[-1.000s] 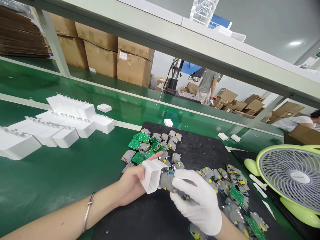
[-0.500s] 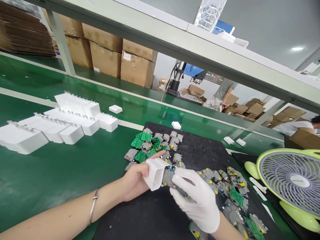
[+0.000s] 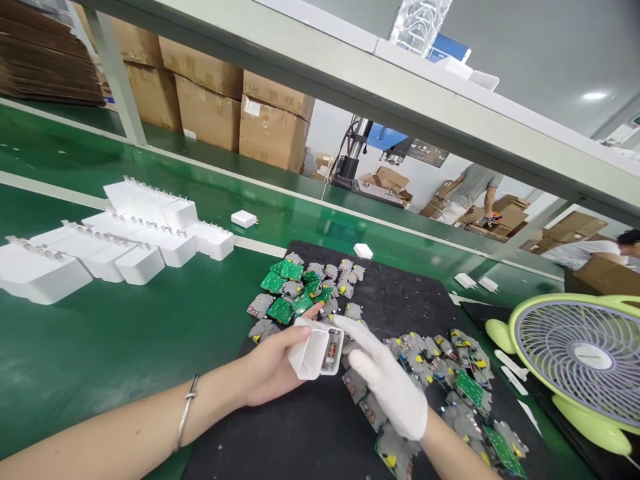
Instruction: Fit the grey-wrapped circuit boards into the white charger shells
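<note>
Two white plastic housings sit side by side in my bare left hand, their open ends toward me. Inside the right one, a circuit board assembly shows. My right hand, in a white glove, is just right of the housings with its fingers stretched out and apart; nothing shows between them. Behind the housings lie grey-coated assemblies and green circuit boards on a black mat. More assemblies are spread to the right of my gloved hand.
Rows of white housings with metal pins stand at the left on the green table. Single white adapters lie farther back. A green fan is at the right. A metal shelf beam crosses above; two people are beyond.
The assembly that my right hand held at the housing is now inside it. My right hand has let go and its fingers have opened. The person in the background has moved right.
</note>
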`<state>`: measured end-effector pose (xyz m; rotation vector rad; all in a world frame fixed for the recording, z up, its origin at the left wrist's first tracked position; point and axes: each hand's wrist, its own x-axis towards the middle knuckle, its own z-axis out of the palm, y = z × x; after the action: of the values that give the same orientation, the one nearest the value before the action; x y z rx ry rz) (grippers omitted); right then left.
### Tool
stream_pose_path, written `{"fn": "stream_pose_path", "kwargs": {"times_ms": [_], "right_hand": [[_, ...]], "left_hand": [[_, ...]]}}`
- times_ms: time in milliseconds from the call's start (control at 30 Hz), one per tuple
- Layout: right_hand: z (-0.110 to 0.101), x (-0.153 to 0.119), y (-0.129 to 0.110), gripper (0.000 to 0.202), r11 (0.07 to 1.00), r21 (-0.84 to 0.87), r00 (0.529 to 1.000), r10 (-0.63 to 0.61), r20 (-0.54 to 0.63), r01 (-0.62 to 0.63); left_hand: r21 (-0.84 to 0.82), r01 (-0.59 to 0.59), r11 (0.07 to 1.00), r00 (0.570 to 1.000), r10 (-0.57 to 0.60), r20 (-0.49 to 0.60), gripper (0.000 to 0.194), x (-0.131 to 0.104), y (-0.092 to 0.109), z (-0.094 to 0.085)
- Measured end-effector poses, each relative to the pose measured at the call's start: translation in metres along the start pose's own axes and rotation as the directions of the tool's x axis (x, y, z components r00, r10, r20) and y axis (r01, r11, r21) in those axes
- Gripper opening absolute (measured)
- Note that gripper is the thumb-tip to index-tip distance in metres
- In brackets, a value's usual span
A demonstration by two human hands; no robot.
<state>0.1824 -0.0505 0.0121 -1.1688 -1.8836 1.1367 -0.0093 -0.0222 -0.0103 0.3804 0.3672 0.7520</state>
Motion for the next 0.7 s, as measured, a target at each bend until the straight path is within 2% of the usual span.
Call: {"fn": "stream_pose_path", "kwargs": {"times_ms": [67,200,333,533,600,667,700], "right_hand": [[0.008,0.003,-0.002,0.046,0.992,0.125,0.999,0.017,0.046,-0.022],[0.023,0.007,-0.006,0.042,0.968,0.246,0.998,0.055,-0.002,-0.053],[0.025,0.010,-0.007,0.044,0.907,0.413,0.996,0.080,0.032,-0.086],[0.023,0.009,-0.006,0.043,0.853,0.491,0.971,0.072,0.228,-0.178],[0.024,0.009,-0.004,0.047,0.826,0.533,0.979,0.101,0.176,-0.181],[0.023,0.010,0.000,0.054,0.790,0.601,0.990,0.138,0.017,-0.121],[0.021,0.011,0.002,0.058,0.756,0.651,0.984,0.160,-0.074,-0.074]], "left_hand": [[0.056,0.019,0.998,0.999,-0.022,0.041,0.108,-0.001,-0.002,0.000],[0.220,-0.008,0.975,0.992,-0.020,0.123,0.099,-0.003,-0.006,0.000],[0.247,-0.036,0.968,0.981,-0.012,0.192,0.097,-0.004,-0.007,-0.002],[0.382,0.040,0.923,0.972,-0.124,0.198,0.088,-0.007,-0.008,0.000],[0.422,0.016,0.906,0.981,-0.096,0.169,0.082,-0.006,-0.006,0.003],[0.502,-0.081,0.861,0.997,0.064,0.050,0.058,-0.003,-0.003,0.006],[0.560,-0.125,0.819,0.984,0.175,-0.037,0.045,-0.001,-0.002,0.007]]}}
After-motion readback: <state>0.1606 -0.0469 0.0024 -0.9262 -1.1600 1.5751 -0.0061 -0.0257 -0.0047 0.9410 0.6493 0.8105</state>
